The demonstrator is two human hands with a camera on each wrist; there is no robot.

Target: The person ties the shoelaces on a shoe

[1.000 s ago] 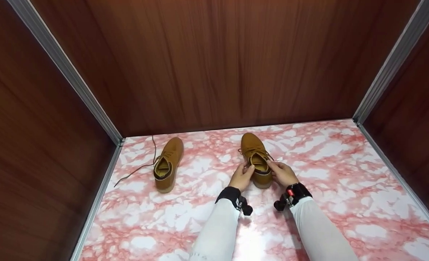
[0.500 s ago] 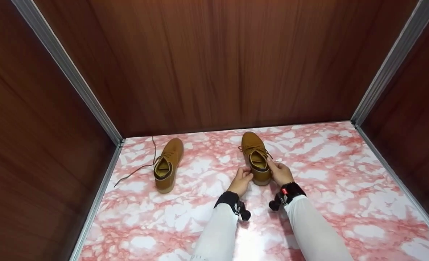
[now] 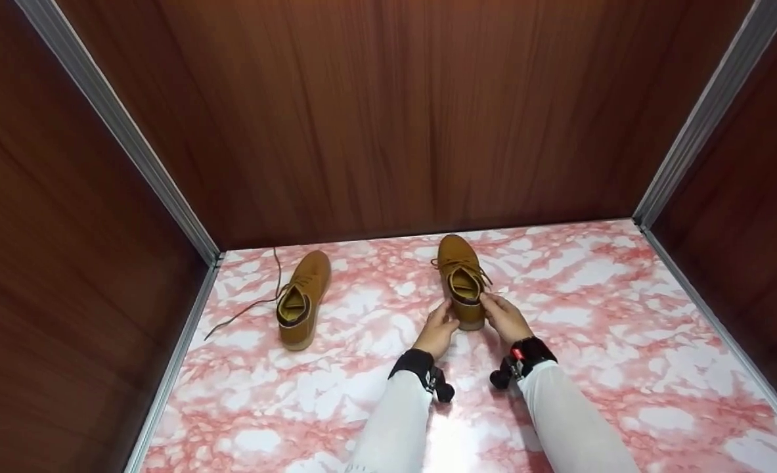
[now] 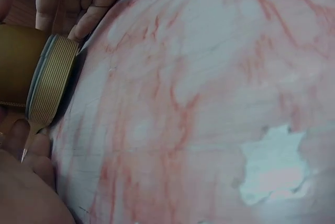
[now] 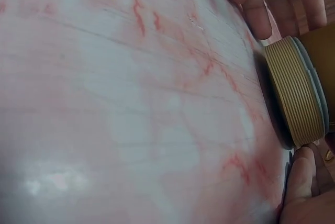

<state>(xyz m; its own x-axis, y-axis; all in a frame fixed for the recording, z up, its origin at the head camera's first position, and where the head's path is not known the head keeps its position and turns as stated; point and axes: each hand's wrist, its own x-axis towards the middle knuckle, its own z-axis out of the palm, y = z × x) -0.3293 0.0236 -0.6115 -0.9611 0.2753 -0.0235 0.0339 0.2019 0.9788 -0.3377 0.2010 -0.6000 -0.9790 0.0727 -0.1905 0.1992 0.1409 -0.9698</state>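
Note:
A tan lace-up shoe (image 3: pixel 459 259) stands on the floor with its toe pointing away and its laces tied in a bow. My left hand (image 3: pixel 435 334) rests along the left of its heel, fingertips touching the side. On the right, my right hand (image 3: pixel 508 318) touches the heel near the collar with its fingers extended. In the left wrist view, the ribbed sole (image 4: pixel 55 80) sits flat between both hands; the right wrist view shows the same sole (image 5: pixel 296 90) between fingers. Further left is a matching shoe (image 3: pixel 306 295), upright, a loose lace (image 3: pixel 244 310) trailing from it.
Pink-and-white marbled flooring (image 3: pixel 362 368) lies under both shoes. A dark wood-grain panel (image 3: pixel 375 131) rises behind them, with side panels and grey metal corner posts (image 3: pixel 125 138) left and right.
The right-hand shoe has slid slightly forward and turned a little straighter. My left hand has shifted from its collar to the heel's side; the right has moved slightly left. The other shoe stays put.

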